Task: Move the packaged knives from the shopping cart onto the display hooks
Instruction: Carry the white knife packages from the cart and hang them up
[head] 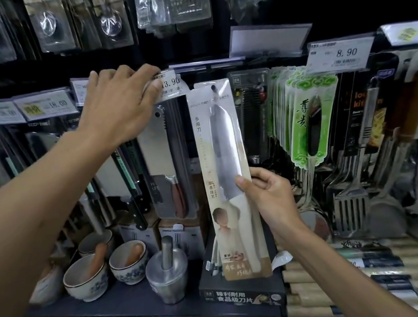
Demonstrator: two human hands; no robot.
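The left hand [119, 108] reaches up and forward at the end of a long, nearly straight arm. Its fingers curl over the top of the price tag [169, 84] marked 13.90 and its thumb lies on the tag's face, pinching it. Lower and to the right, the right hand [268, 196] grips the packaged knife [224, 172] by the right edge near mid-height, thumb on the front and fingers behind. The pack stands upright, slightly tilted, its top just beside the left thumb and touching the tag's right end. Its hang hole [213, 88] shows a dark spot, but it is too small to tell whether a hook passes through it. Room is tight here. The cleaver pack [166, 160] hangs just beside the knife's left edge, under the left hand, and a dense row of green-carded packs [310, 120] hangs near its right edge. The pack's bottom edge hangs in front of a black box [241, 292] at the front edge of the shelf [102, 304]. A steel mortar [167, 270] stands left of the box on the shelf, with ceramic bowls [86, 279] beyond it. Spatulas [351, 207] hang well to the right.
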